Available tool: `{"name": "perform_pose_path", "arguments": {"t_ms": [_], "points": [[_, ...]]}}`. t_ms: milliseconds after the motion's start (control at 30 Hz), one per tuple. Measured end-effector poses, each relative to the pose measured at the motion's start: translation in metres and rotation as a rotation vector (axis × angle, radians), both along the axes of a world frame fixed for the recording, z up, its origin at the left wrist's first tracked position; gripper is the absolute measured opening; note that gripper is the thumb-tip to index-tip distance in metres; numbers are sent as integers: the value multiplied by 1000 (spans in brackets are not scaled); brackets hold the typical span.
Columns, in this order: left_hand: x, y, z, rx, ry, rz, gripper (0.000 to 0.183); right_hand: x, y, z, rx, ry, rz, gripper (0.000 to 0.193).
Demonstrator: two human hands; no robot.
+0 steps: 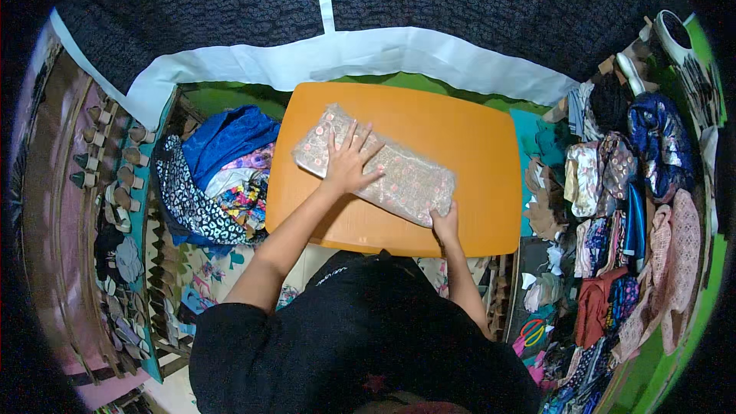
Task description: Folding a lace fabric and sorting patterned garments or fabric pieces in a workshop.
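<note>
Right hand (446,226) grips the likely soft, slippery floral packet (410,172) sensibly, by its corner nearest the worktop's near edge (399,249), left hand (351,167) splayed.

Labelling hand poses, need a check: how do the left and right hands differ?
The left hand lies fingers spread on top of the bundle; the right hand is at its near right corner.
The left hand's digits all show; some of the right hand's are hidden.
Both hands are bare and touch the bundle.
</note>
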State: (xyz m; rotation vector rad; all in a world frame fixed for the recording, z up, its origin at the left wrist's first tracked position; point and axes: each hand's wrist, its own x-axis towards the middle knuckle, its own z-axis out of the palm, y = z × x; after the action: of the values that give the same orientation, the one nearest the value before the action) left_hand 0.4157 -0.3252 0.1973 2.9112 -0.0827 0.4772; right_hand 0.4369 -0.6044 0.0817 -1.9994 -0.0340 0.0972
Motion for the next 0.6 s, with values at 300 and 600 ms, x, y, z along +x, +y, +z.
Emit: {"name": "perform_pose_path", "arguments": {"t_ms": [300, 600], "points": [[21, 19, -73, 106, 288, -57, 61, 55, 33, 108, -768, 22, 207, 70], [18, 24, -90, -237, 159, -253, 55, 125, 162, 58, -496, -184, 779, 80]]}}
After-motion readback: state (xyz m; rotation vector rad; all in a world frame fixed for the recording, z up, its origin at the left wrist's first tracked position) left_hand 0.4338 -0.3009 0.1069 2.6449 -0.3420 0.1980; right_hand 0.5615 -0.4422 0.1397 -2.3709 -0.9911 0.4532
